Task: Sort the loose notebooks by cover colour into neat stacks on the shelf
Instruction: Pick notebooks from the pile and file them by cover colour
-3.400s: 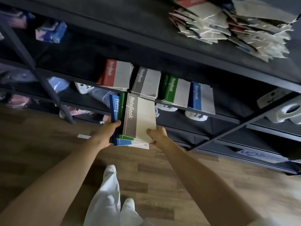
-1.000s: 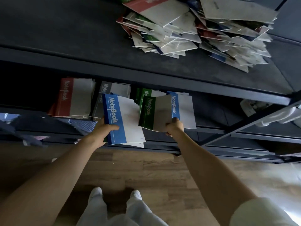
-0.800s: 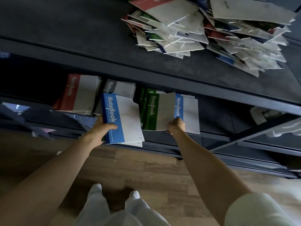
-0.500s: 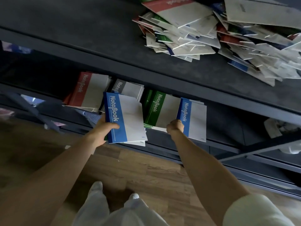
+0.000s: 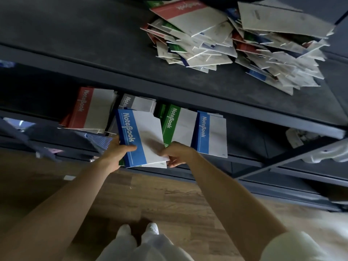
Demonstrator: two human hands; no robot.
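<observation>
Your left hand [image 5: 115, 153] has its fingers [image 5: 130, 147] curled round the spine side of a small bundle of notebooks, with the thumb lying across the blue band of the blue notebook [image 5: 140, 136] on top. Your right hand [image 5: 178, 152] pinches the bundle's near right corner, thumb on the white part of the cover and the other fingers [image 5: 174, 163] folded underneath. So both hands are clamped on the same bundle. A green edge and a white corner show beneath the blue cover.

You hold the bundle in the air just in front of the lower shelf [image 5: 248, 140]. I cannot tell whether it touches anything there.

Four sorted piles sit side by side on that shelf, from left to right: red stack [image 5: 88, 108], grey stack [image 5: 138, 102], green stack [image 5: 178, 123] and blue stack [image 5: 211, 134].

On the upper shelf [image 5: 84, 34], towards the right, lies a loose heap [image 5: 235, 44] of mixed red, green, blue and grey covers, splayed at all angles.

Below you are the wooden floor [image 5: 160, 196] and your white trousers [image 5: 139, 247].
</observation>
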